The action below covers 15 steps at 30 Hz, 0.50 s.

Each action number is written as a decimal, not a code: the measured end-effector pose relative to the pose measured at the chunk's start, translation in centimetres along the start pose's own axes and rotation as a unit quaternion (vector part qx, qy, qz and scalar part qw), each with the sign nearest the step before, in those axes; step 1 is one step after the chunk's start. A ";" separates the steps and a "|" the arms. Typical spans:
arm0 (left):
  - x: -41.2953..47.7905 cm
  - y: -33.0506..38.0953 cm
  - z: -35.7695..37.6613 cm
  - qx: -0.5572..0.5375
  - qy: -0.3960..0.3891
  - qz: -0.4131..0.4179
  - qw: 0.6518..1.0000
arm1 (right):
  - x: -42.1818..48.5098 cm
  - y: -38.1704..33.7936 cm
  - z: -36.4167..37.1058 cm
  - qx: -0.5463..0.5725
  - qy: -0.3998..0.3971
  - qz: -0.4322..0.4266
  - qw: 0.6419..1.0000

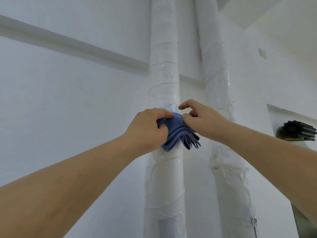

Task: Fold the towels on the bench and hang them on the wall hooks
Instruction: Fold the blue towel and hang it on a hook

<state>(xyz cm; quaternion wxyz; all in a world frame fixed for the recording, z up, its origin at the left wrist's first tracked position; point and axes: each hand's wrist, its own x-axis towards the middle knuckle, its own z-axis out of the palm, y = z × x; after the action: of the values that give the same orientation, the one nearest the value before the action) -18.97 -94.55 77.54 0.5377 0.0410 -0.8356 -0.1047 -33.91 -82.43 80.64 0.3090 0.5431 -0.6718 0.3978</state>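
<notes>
A folded blue towel [178, 133] is draped against a white wrapped pipe [164, 79], its layered edges hanging down on both sides. My left hand [147, 129] grips its left side, fingers curled over the top fold. On the towel's upper right side my right hand [202, 117] has its fingertips, with the index finger raised. A small clear hook plate [172, 108] shows on the pipe just above the towel; the hook itself is hidden behind the towel and my hands.
A second white wrapped pipe [221, 93] runs up beside the first. White walls surround both, with a raised ledge [72, 43] crossing the left wall. A dark ribbed fitting [296, 130] sticks out at the right edge.
</notes>
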 end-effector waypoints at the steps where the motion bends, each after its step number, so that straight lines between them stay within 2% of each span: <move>1: -0.1 -0.1 0.1 -0.003 -0.002 0.001 1.000 | -0.1 0.1 0.1 0.009 -0.002 0.004 1.000; 7: -0.8 -0.9 0.5 -0.142 -0.020 -0.036 0.989 | -0.6 0.9 0.6 0.138 -0.045 0.058 0.988; 13: -2.7 -1.8 2.3 -0.248 0.027 -0.049 0.967 | -1.2 1.5 2.2 0.196 -0.008 0.080 0.977; 15: -3.0 -1.9 2.7 -0.246 0.041 -0.055 0.967 | -1.6 1.7 2.8 0.218 0.007 0.095 0.971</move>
<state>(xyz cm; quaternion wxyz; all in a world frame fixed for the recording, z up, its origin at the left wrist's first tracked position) -20.29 -95.47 73.36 0.5580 -0.0423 -0.7581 -0.3348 -35.18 -83.95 77.53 0.1489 0.5278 -0.6153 0.5662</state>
